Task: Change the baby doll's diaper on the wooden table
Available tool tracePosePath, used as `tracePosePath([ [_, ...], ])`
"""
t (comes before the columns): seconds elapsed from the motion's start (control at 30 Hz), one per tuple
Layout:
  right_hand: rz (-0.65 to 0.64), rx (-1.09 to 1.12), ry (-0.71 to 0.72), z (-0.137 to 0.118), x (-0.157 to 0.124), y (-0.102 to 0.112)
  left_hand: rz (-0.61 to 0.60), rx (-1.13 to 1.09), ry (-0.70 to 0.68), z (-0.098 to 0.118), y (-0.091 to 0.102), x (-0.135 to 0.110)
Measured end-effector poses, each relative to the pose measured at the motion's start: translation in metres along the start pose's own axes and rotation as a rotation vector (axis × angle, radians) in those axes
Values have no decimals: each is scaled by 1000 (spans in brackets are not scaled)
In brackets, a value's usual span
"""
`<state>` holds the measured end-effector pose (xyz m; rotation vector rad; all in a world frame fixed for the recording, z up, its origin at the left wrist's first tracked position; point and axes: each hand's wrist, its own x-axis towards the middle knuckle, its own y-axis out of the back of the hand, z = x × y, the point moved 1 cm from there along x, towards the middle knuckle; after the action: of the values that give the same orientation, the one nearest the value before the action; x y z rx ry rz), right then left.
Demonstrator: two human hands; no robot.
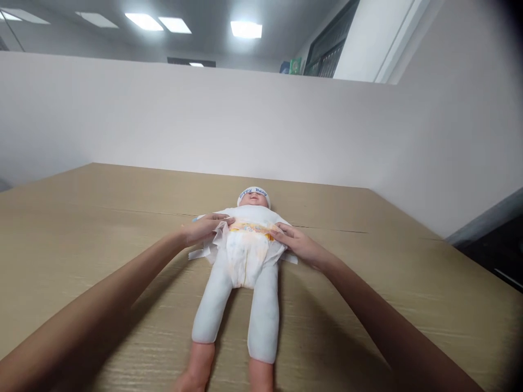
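A baby doll (pixel 263 316) in a white suit and a lettered white headband lies on its back, feet towards me. A white diaper (pixel 246 256) with an orange printed waistband is drawn up over its front. My left hand (pixel 206 227) has its fingers closed at the waistband's left corner, where thin frilled side material bunches under it. At the right corner, my right hand (pixel 300 244) pinches the waistband between thumb and fingers. Side tabs of the diaper stick out flat below both hands. Parts of the doll's arms are hidden behind my hands.
The doll lies on a wide wood-grain table (pixel 102 218) with a seam running across it. A pale partition wall (pixel 196 120) rises behind the table's far edge. At the far right stands a dark object (pixel 498 245) beside the table.
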<state>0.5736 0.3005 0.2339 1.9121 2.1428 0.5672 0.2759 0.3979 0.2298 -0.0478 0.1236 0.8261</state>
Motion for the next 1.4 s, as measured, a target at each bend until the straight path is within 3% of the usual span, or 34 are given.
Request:
tracePosePath([
  [0.07, 11, -27, -19, -4, -10, 6, 125, 64, -4, 2, 3, -8],
  [0.13, 146, -134, -14, -3, -19, 14, 241, 105, -15, 6, 8, -15],
  [0.23, 331, -277, -11, 3, -41, 22, 338, 141, -26, 18, 11, -25],
  [0.33, 381, -434, -10, 12, -68, 19, 410, 290, -119, 35, 1, -36],
  [0.43, 378, -622, 19, 23, -87, 10, 345, 547, -351, 51, -31, -38],
  [0.53, 393, -684, 25, 35, -90, 4, 131, 823, -564, 55, -71, -27],
  [0.6, 406, -664, -18, 42, -88, 3, 56, 987, -631, 51, -93, -16],
  [0.67, 409, -627, -76, 46, -85, 3, 65, 1086, -639, 44, -105, -5],
  [0.87, 388, -558, -174, 48, -84, 6, 130, 1134, -597, 32, -109, 4],
  [1.2, 308, -527, -250, 45, -80, 7, 166, 1113, -588, 31, -114, 7],
  [1.4, 175, -194, -166, 33, -74, 19, 197, 1156, -534, 37, -115, 3],
])
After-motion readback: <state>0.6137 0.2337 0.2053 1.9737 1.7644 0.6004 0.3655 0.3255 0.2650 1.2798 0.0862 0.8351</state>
